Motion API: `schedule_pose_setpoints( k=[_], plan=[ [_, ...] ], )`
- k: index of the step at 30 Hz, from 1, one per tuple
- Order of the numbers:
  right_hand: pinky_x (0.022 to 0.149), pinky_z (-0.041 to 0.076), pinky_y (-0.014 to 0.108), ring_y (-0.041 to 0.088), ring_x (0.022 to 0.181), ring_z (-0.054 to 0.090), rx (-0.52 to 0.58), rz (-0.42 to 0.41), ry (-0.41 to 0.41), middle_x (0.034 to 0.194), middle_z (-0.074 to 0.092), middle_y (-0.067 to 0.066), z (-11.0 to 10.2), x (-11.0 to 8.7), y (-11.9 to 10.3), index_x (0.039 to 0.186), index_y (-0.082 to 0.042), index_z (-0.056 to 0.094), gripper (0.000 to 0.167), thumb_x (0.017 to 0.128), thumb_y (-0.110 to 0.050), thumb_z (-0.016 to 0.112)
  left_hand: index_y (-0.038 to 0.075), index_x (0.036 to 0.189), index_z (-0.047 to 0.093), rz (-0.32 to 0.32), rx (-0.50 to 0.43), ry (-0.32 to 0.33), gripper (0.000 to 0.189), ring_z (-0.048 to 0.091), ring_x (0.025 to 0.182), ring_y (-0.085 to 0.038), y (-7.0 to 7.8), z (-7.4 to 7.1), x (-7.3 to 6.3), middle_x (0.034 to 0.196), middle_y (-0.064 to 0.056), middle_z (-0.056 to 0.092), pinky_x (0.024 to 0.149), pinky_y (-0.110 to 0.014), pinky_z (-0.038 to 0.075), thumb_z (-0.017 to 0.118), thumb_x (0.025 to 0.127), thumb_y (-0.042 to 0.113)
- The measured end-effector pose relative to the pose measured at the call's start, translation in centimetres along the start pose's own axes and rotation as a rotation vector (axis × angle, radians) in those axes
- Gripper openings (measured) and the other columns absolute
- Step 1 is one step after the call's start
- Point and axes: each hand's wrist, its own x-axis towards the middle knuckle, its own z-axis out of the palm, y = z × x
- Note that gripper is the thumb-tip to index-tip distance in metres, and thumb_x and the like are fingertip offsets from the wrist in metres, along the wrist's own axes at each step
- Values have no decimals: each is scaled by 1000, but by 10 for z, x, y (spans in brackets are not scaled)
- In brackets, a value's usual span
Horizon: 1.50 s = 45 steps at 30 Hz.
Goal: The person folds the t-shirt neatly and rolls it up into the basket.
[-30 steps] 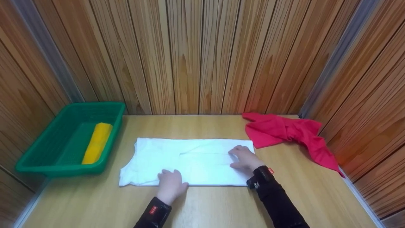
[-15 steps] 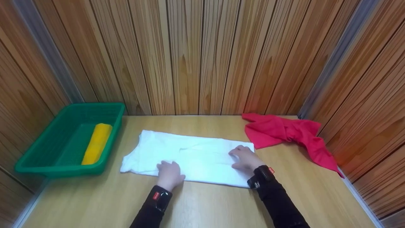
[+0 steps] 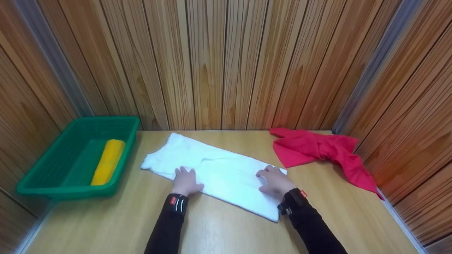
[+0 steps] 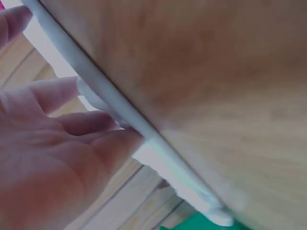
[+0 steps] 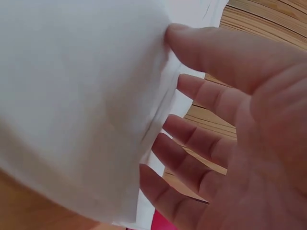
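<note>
Slanting across the pale wooden table [image 3: 226, 236], the folded white cloth [image 3: 226, 176] has pivoted within the last second, its left end swinging toward the back wall [image 3: 208, 70]. The layers seem undisturbed, so only its angle appears changed. The left hand [image 3: 186, 181], fingers spread, presses its near edge; the right hand [image 3: 277, 181], fingers loosely parted, rests on its right end. Wood-panelled walls enclose a green tray [image 3: 67, 192] with a yellow roll [image 3: 108, 162], left, and a rumpled red cloth [image 3: 317, 144], right.

Head view: sleeves [image 3: 164, 229] cut by btm edge; tag [image 3: 172, 200] txt too small; R grip [image 3: 277, 181] hides pt. of white cloth [image 3: 226, 180]. L-wrist view: desk [image 4: 216, 57] blurred, tray [image 4: 196, 224] mostly cut off.
</note>
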Motion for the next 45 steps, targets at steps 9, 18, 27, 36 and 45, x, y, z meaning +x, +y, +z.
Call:
schedule_pose_setpoints(
  k=[9, 18, 27, 36, 45],
  plan=[
    [97, 43, 52, 28, 112, 50, 57, 5, -31, 124, 54, 8, -1, -9, -6, 123, -21, 67, 41, 83, -24, 79, -11, 138, 48, 9, -75, -28, 75, 20, 139, -57, -11, -3, 9, 144, -39, 36, 114, -61, 16, 72, 80, 30],
    [96, 45, 50, 25, 109, 50, 64, 10, -65, 122, 54, 4, 5, -11, -11, 123, -23, 66, 41, 83, -24, 76, -8, 141, 46, 10, -169, -61, 78, 14, 140, -57, -25, -10, 11, 149, -39, 26, 114, -61, 15, 76, 77, 23],
    [89, 47, 45, 23, 104, 51, 123, -5, -77, 116, 53, 2, 5, -9, -8, 120, -25, 65, 38, 84, -24, 77, -8, 142, 44, -11, -170, -60, 74, 12, 142, -54, -21, -11, 8, 151, -38, 24, 116, -58, 11, 72, 79, 17],
    [94, 45, 43, 22, 104, 53, 58, -67, -8, 113, 56, 3, -4, 6, -11, 113, -19, 69, 27, 88, -26, 74, -14, 136, 47, -34, -10, -21, 59, 23, 139, -55, 17, -3, -11, 142, -41, 36, 116, -57, 15, 63, 90, 19],
    [102, 42, 47, 30, 119, 52, 17, -152, 88, 126, 58, 12, -12, 50, -30, 123, -13, 67, 33, 92, -24, 70, -1, 139, 52, -56, 162, -38, 80, 39, 130, -54, 79, 19, -44, 140, -39, 41, 106, -60, 33, 61, 88, 59]
  ],
)
